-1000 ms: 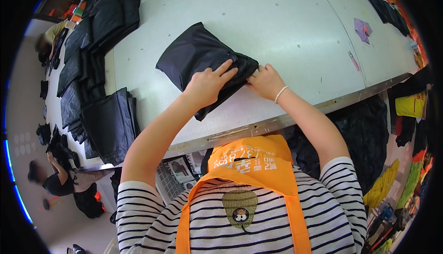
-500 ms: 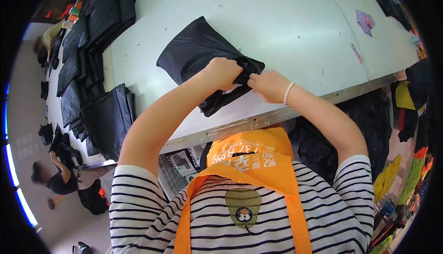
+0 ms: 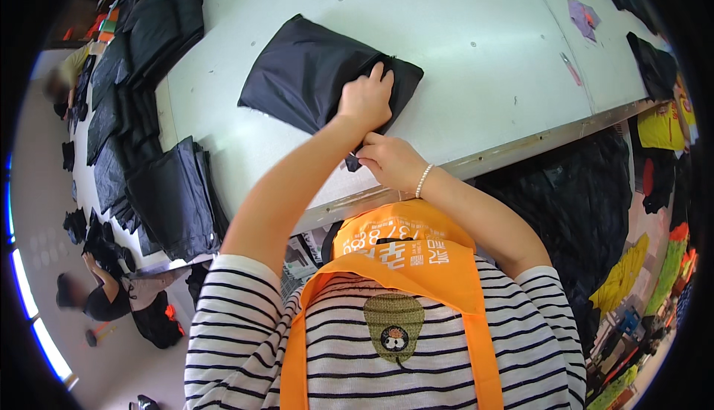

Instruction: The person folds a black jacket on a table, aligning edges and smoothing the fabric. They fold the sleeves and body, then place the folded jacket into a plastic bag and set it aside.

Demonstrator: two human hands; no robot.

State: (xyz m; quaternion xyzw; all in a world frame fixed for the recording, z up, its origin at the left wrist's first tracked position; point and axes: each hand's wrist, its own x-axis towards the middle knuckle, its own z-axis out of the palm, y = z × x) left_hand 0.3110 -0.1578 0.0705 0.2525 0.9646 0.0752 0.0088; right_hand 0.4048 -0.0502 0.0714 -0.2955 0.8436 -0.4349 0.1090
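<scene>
- The left hand (image 3: 366, 101) is laid flat, fingers spread, on the near right corner of the black garment (image 3: 312, 75); half a second ago it was curled beside the other hand at that corner, so it has been moved up onto the cloth to press it down.
- The right hand (image 3: 390, 161) is pinched shut on a small dark tag or corner of fabric (image 3: 352, 161) at the near edge of the garment; whether that piece is attached cannot be told.
- The hands, held together a moment ago, are now seen slightly apart, one above the other.
- The garment lies folded on the pale bench (image 3: 461, 60), near its front edge, and has been shifted little.
- From this change, a switch from folding to pinning and trimming or tucking may be judged.
- Stacks of black cloth (image 3: 167, 194) are seen at the bench's left end; coloured scraps (image 3: 581, 17) lie far right.
- Another person (image 3: 97, 302) is crouched on the floor, lower left.
</scene>
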